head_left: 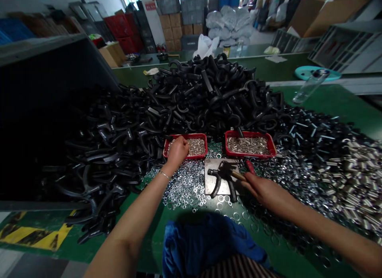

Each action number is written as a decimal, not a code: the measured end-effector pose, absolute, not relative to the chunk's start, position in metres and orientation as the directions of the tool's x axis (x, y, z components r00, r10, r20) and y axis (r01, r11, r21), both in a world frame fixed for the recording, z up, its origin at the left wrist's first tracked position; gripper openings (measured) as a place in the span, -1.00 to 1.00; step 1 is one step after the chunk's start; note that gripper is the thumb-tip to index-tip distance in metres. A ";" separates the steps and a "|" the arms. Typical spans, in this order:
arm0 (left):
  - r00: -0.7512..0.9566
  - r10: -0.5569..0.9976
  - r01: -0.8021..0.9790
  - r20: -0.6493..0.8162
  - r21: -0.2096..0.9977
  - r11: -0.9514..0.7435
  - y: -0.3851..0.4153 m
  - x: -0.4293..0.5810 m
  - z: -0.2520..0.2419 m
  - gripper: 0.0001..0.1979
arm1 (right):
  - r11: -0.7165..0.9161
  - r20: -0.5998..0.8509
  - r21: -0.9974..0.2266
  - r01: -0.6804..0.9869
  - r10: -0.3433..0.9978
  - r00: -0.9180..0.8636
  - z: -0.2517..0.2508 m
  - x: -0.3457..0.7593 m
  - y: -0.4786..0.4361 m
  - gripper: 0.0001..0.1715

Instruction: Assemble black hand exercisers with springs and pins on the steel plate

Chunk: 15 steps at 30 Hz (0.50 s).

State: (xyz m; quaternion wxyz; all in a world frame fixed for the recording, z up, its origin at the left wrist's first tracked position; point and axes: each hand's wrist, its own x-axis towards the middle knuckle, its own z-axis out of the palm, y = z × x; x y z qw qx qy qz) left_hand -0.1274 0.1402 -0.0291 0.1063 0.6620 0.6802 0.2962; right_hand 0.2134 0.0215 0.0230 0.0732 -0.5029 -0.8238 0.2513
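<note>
My left hand (179, 150) reaches into the left red tray (206, 145), its fingers bent together down among small shiny metal pieces (195, 145). What they pinch is hidden. In my right hand (262, 190) is a hammer (238, 175) with a wooden handle, its dark head above a square metal plate (210, 164). A black curved two-legged plastic part (217, 186) lies on that plate under the hammer head. Close by my right fingers, a red handle-like piece (250, 166) sticks up. The right red tray (273, 147) contains small metal pins (247, 145).
Black plastic parts (203, 91) form a large heap behind the trays and to the left. Loose metal rings (188, 186) surround the plate. Silver cylinders (358, 182) are piled at right. A clear bottle (307, 89) and a dark bin (59, 122) stand farther out.
</note>
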 end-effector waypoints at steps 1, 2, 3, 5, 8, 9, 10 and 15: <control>-0.113 0.963 0.804 0.243 0.592 -0.055 0.140 -0.128 -0.029 -0.95 | 0.354 -0.142 -0.523 0.775 0.861 -0.489 0.023 0.214 0.023 -0.65; -0.128 0.962 0.762 0.243 0.644 -0.061 0.141 -0.129 -0.029 -0.96 | 0.335 -0.118 -0.559 0.758 0.873 -0.473 0.024 0.214 0.023 -0.64; -0.145 0.958 0.716 0.245 0.695 -0.069 0.141 -0.129 -0.028 -0.94 | 0.319 -0.077 -0.582 0.748 0.894 -0.441 0.024 0.215 0.022 -0.63; -0.200 0.944 0.619 0.261 0.781 -0.085 0.142 -0.130 -0.024 -0.87 | 0.306 -0.025 -0.570 0.763 0.921 -0.388 0.023 0.215 0.021 -0.62; -0.319 0.902 0.501 0.292 0.860 -0.101 0.139 -0.125 -0.015 -0.80 | 0.282 -0.148 -0.574 0.769 0.888 -0.436 0.014 0.219 0.023 -0.63; -0.342 0.893 0.461 0.294 0.880 -0.113 0.135 -0.121 -0.012 -0.79 | 0.254 -0.205 -0.611 0.750 0.864 -0.460 0.011 0.221 0.025 -0.62; -0.343 0.895 0.417 0.287 0.900 -0.129 0.129 -0.116 -0.008 -0.79 | 0.210 -0.246 -0.658 0.723 0.848 -0.470 0.008 0.224 0.026 -0.60; -0.028 0.996 0.097 0.089 0.992 -0.086 0.090 -0.076 0.000 -0.75 | -0.077 -0.277 -0.843 0.532 0.911 -0.307 -0.001 0.235 0.011 -0.57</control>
